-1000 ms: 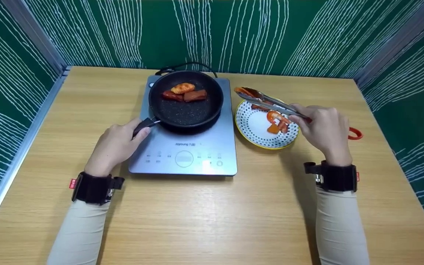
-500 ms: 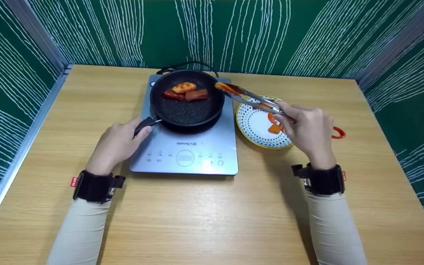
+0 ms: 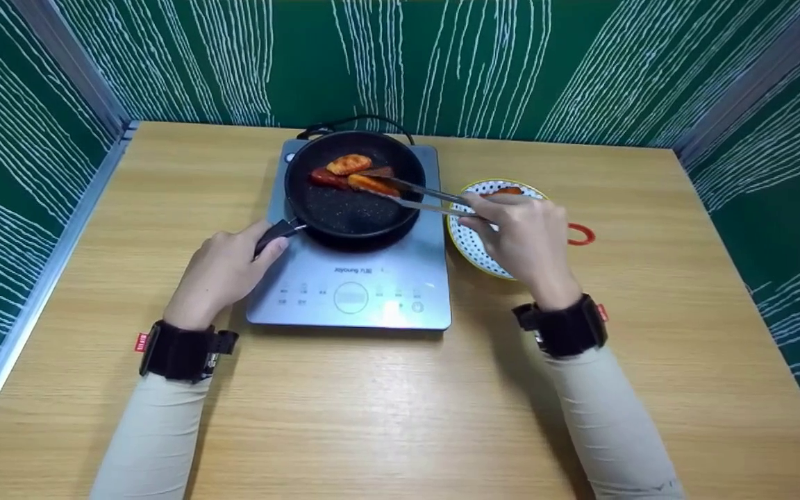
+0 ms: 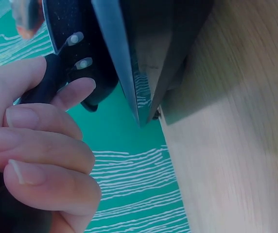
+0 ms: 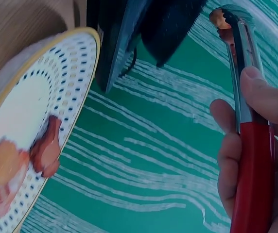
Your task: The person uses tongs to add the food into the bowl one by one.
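Note:
My left hand (image 3: pixel 223 274) grips the black handle (image 3: pixel 273 236) of a dark frying pan (image 3: pixel 348 217), fingers curled round it. The pan sits on a silver induction cooker (image 3: pixel 310 278). In it lie an orange-yellow food piece (image 3: pixel 349 164), a dark red piece (image 3: pixel 327 178) and a brown slab (image 3: pixel 380 171), partly covered. My right hand (image 3: pixel 523 237) holds metal tongs with red handles (image 5: pixel 255 174). Their tips reach over the pan, at another long orange piece (image 3: pixel 372 186) overlapping the slab. Below the right hand is a dotted, yellow-rimmed plate (image 3: pixel 466 243), partly hidden.
Food pieces (image 5: pixel 46 148) lie on the plate, right of the cooker. A black cable (image 3: pixel 365 117) runs behind the pan. Green walls with white streaks (image 3: pixel 469 69) enclose the wooden table (image 3: pixel 372 410) at the back and sides.
My right hand has moved left with the tongs, carrying the long orange piece from above the plate into the pan. The left hand keeps its hold on the handle.

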A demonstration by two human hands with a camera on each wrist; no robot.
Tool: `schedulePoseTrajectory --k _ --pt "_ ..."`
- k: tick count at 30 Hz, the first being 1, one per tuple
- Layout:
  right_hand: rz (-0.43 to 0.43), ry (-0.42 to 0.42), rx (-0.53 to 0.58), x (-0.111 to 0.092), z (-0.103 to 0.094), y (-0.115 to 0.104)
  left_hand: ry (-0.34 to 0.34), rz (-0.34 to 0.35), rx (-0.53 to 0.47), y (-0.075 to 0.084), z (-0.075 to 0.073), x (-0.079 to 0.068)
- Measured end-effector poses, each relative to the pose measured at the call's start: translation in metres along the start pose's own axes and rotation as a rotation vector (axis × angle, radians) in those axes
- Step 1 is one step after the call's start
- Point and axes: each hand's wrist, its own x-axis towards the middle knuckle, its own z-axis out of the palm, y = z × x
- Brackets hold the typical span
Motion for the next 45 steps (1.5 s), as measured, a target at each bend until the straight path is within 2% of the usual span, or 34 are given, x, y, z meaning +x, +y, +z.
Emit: schedulePoseTrajectory --k 9,18,24,36,45 --pt "-0.060 -0.053 -0.057 0.021 0.024 -0.023 -0.010 -0.008 -0.006 0.001 0.000 0.000" --pt "-0.073 -0.081 -0.148 0.042 0.042 -0.044 -0.015 -0.010 0.007 0.000 -0.001 -0.002" --pt "-0.078 -0.090 -0.184 0.048 0.053 -0.050 -0.023 -0.017 0.006 0.000 -0.001 -0.002" --pt "-0.064 -0.133 -0.177 0.053 0.061 -0.055 -0.017 -0.018 -0.003 0.001 0.000 -0.001" --pt "-0.043 -0.173 -0.119 0.051 0.055 -0.052 -0.018 -0.019 -0.008 0.001 0.000 -0.001"
